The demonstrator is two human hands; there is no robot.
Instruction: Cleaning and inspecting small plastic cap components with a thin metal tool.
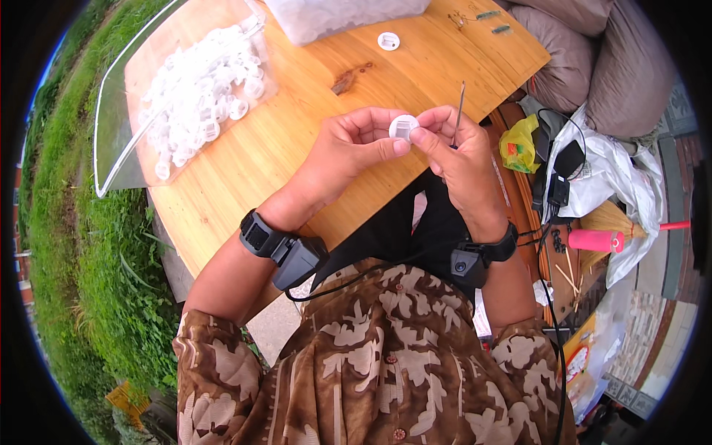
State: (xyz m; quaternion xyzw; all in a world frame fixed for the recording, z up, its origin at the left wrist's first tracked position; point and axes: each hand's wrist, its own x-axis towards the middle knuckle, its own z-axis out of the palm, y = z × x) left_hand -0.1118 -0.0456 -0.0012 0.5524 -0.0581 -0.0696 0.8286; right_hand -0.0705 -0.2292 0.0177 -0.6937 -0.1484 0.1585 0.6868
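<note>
Over the near part of the wooden table [297, 174], I hold up a small round white plastic piece [403, 127] with a rectangular opening in its face. My left hand [345, 147] pinches its left edge between thumb and fingers. On the other edge, the thumb and fingers of my right hand [461, 159] are closed too. A thin pointed metal tool [461, 104] sticks up from among my right fingers, its lower end hidden in the hand. Farther off, a similar round white piece [388, 41] lies alone on the wood.
A heap of small white plastic pieces [208, 89] lies on clear plastic sheeting [126, 133] at the left. A translucent tub [345, 16] stands at the far edge. Small green parts [501, 30] lie far right. Beyond the right edge are stuffed sacks [630, 70], a yellow bag [521, 144] and a pink cylinder [595, 240].
</note>
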